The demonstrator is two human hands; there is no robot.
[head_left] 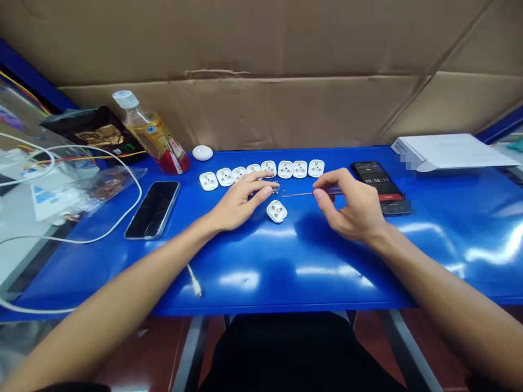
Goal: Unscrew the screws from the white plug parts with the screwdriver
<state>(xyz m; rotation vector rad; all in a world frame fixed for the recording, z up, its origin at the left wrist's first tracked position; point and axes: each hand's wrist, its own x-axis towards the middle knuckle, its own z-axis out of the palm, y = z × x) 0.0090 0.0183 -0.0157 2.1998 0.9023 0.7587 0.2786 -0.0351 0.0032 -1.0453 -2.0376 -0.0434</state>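
Observation:
My right hand (347, 204) pinches a screwdriver, its thin shaft (297, 194) pointing left just above the blue table. The tip is beside a small pile of tiny screws (275, 190). My left hand (242, 200) reaches over the table with its fingers apart, the fingertips at that pile. Just in front of the screws lies a single white plastic plug piece (277, 211) with metal contacts inside. Behind the hands, several similar white pieces (300, 169) form a row; my left fingers partly cover a few of them.
On the left lie a phone (153, 210), a drink bottle (157, 136), a black pouch (96, 133) and white cables (122, 218). A cable end (196, 283) rests near the front edge. To the right are a phone showing a timer (376, 181) and a white box (453, 152).

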